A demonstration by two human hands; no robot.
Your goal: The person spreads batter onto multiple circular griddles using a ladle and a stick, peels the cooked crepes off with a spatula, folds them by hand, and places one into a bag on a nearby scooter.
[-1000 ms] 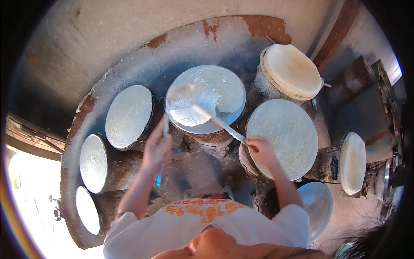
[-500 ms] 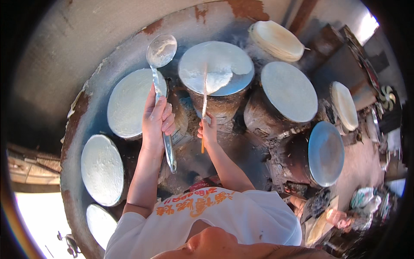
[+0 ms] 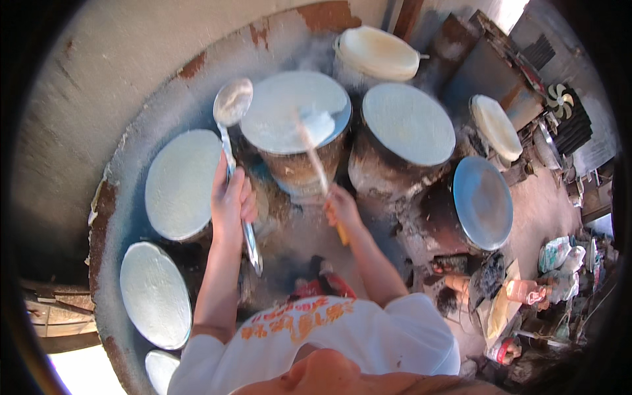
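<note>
In my left hand (image 3: 232,197) is a long metal ladle (image 3: 232,102), its batter-smeared bowl held up beside the central round griddle (image 3: 276,95). My right hand (image 3: 340,210) grips a wooden spreading stick (image 3: 311,151), blurred by motion, whose coated end is over a white mound of batter (image 3: 318,125) on that griddle. A thin pale layer covers most of the surface, with some blue-grey metal showing at the right side. Batter also coats the griddle (image 3: 181,184) just left of my left hand and another (image 3: 407,122) to the right.
More coated griddles (image 3: 155,296) curve round to my lower left. A bare griddle (image 3: 482,201) stands at the right. Stacks of pale flatbreads (image 3: 378,51) sit at the back and right (image 3: 494,125). A curved metal wall (image 3: 191,99) encloses the back; clutter and a fan (image 3: 559,99) are far right.
The ladle has lifted off the central griddle to its left. The stick has swung across the batter, which now covers more of the surface. The view has also shifted.
</note>
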